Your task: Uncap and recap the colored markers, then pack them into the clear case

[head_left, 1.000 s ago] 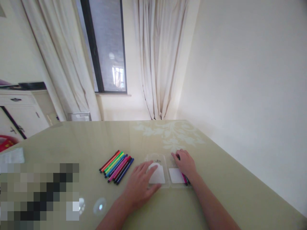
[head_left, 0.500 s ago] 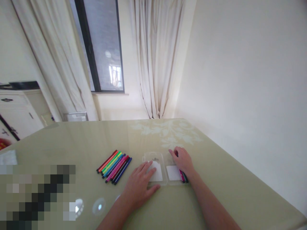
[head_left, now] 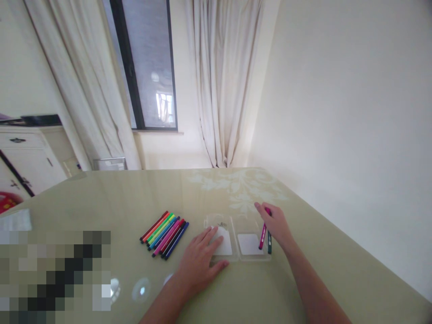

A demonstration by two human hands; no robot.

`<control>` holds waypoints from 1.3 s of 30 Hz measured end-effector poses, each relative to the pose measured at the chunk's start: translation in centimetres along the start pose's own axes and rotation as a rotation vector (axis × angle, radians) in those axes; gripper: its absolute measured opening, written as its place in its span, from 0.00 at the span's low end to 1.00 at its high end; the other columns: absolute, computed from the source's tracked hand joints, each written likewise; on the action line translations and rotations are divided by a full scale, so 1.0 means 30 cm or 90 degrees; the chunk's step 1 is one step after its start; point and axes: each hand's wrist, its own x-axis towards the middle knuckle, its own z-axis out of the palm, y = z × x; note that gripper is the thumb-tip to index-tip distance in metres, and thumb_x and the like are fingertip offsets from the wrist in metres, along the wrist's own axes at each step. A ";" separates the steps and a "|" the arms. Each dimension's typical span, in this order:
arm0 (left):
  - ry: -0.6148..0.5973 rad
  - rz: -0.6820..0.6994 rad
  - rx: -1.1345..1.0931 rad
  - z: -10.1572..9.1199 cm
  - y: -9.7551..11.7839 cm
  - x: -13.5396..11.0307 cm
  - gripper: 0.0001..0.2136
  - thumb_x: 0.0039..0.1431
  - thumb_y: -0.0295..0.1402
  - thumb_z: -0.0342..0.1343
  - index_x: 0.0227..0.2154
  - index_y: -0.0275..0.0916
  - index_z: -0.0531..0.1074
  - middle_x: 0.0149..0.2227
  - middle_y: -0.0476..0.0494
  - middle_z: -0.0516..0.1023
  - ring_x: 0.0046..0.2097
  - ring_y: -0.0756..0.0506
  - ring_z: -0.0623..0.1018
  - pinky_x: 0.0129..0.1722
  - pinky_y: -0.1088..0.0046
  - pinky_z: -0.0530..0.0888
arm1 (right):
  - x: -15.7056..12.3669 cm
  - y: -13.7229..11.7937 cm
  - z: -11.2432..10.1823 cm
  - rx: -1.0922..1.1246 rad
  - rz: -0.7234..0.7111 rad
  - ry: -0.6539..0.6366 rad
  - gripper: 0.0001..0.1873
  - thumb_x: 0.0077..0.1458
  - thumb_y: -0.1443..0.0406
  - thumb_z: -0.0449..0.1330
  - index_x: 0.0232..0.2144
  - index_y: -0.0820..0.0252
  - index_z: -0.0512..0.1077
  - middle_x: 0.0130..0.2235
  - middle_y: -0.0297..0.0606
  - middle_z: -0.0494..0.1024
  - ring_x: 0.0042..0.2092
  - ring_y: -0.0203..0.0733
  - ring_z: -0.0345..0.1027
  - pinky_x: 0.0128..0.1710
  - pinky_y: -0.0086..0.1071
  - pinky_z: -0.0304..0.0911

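A clear plastic case (head_left: 235,245) lies unfolded on the table, with a white card in each half. My left hand (head_left: 201,256) rests spread over the left half, its fingers on the white card (head_left: 224,245). Above the right half, my right hand (head_left: 275,222) pinches a magenta felt-tip pen (head_left: 262,237) by its upper end, tilted. A dark green felt-tip pen (head_left: 269,245) shows at the right edge of the case, its upper part hidden behind my right hand. Left of the case lies a row of several coloured felt-tip pens (head_left: 165,235).
The glass-topped table (head_left: 111,193) narrows toward the wall (head_left: 337,112) on the right. A pixelated patch hides the table's lower left. Behind stand curtains (head_left: 224,90), a window and a white cabinet (head_left: 29,155); a whitish folded item (head_left: 16,220) lies at the left edge.
My right hand has moved right and lifted the magenta felt-tip pen away from the dark green one. My left hand stays on the case. The view has shifted slightly.
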 end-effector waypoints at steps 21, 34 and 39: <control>0.054 -0.269 0.289 -0.074 -0.052 0.004 0.16 0.69 0.27 0.49 0.56 0.30 0.70 0.49 0.31 0.79 0.49 0.37 0.80 0.46 0.63 0.76 | -0.141 -0.104 0.214 -0.087 -0.057 -0.196 0.15 0.57 0.61 0.63 0.46 0.56 0.73 0.49 0.43 0.76 0.49 0.48 0.70 0.52 0.39 0.63; 0.161 -0.366 0.377 -0.026 -0.093 -0.014 0.30 0.67 0.47 0.51 0.65 0.33 0.65 0.65 0.25 0.66 0.66 0.27 0.64 0.63 0.46 0.61 | -0.058 0.045 0.094 -0.475 0.022 -0.210 0.23 0.58 0.75 0.50 0.53 0.56 0.72 0.55 0.42 0.77 0.56 0.49 0.69 0.52 0.39 0.58; 0.110 -0.438 0.390 -0.029 -0.175 -0.032 0.32 0.68 0.51 0.48 0.67 0.35 0.63 0.67 0.25 0.64 0.68 0.23 0.61 0.64 0.40 0.56 | -0.048 0.085 0.048 -0.520 0.101 -0.162 0.22 0.59 0.74 0.50 0.52 0.57 0.72 0.54 0.43 0.77 0.54 0.49 0.70 0.47 0.37 0.59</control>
